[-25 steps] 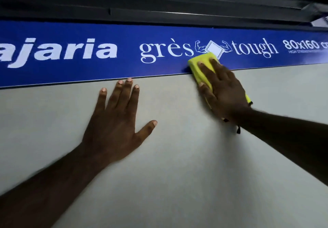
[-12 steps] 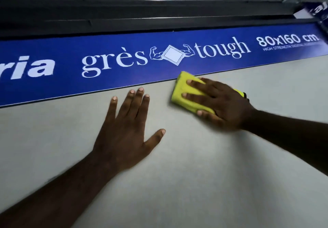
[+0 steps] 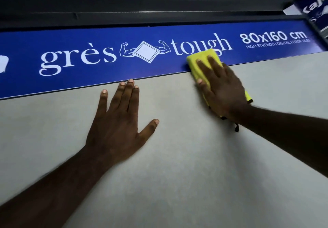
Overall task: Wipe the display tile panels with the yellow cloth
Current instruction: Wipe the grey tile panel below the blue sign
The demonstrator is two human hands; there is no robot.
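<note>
1. While the right hand (image 3: 223, 93) lies flat on the yellow cloth (image 3: 202, 59), its grip is wide: the fingers are straight and pressing, with nothing curled round the fabric.
2. The cloth sits under that palm, straddling the seam where the blue header strip (image 3: 88, 41) meets the grey tile panel (image 3: 195, 165). Its upper end covers the foot of the word "tough".
3. The cloth's long axis runs along the fingers, crosswise to the seam. Strip and panel stretch left and right, so the next stroke likely goes sideways.
4. The left hand (image 3: 117, 126) rests flat on the panel, left of the cloth, grip wide and empty. Its fingertips are at the strip's edge, and it would block a leftward sweep.
</note>
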